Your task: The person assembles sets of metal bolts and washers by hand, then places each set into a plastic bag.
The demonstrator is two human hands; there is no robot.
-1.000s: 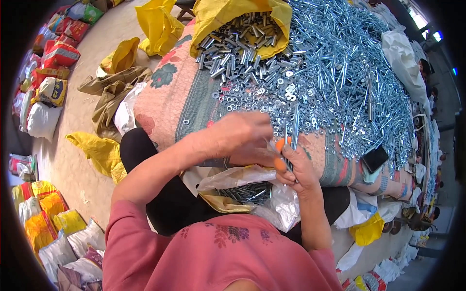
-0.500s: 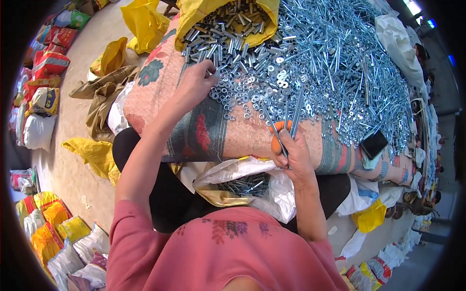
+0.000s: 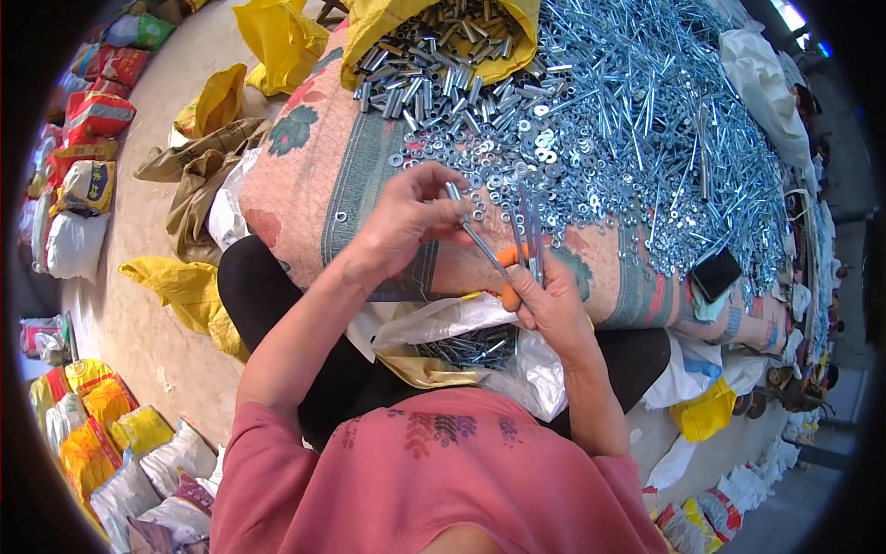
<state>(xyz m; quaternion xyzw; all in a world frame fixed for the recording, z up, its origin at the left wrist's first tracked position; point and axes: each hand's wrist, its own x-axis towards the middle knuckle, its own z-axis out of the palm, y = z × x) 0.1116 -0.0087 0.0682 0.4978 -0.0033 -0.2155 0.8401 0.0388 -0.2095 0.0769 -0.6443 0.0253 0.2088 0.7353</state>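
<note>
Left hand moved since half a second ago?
Yes: judged against the yellow sack, the left hand has moved away from it, toward the person's body and the right hand.

- Left hand: back from the sleeves, now beside the right hand, fingers at a rod's upper end.
- Rod: now slants leftward between both hands.
- Lone washer: uncovered since the left forearm moved away.

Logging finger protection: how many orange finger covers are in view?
2: an upper orange cover and a lower orange cover, both on the right hand; others may be hidden.
</note>
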